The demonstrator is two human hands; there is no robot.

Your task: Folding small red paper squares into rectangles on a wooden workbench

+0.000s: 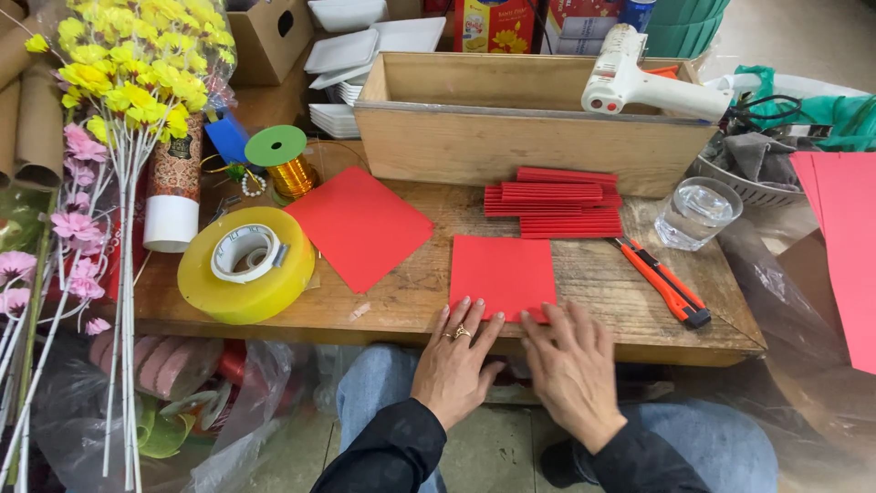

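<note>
A red square paper sheet (503,269) lies flat near the front edge of the wooden table (602,283). My left hand (454,361), with rings on it, rests its fingertips on the sheet's near edge. Beside it, my right hand (573,365) presses its fingertips on the sheet's lower right corner. Both hands lie flat with fingers spread and grip nothing. A second red square sheet (359,225) lies turned like a diamond to the left. Behind the sheet sits a stack of folded red paper strips (555,204).
An orange utility knife (659,280) and a glass of water (697,212) are at the right. A big yellow tape roll (246,263), a gold wire spool (284,162) and artificial flowers (128,73) stand left. A wooden box (520,137) holds a white glue gun (650,84).
</note>
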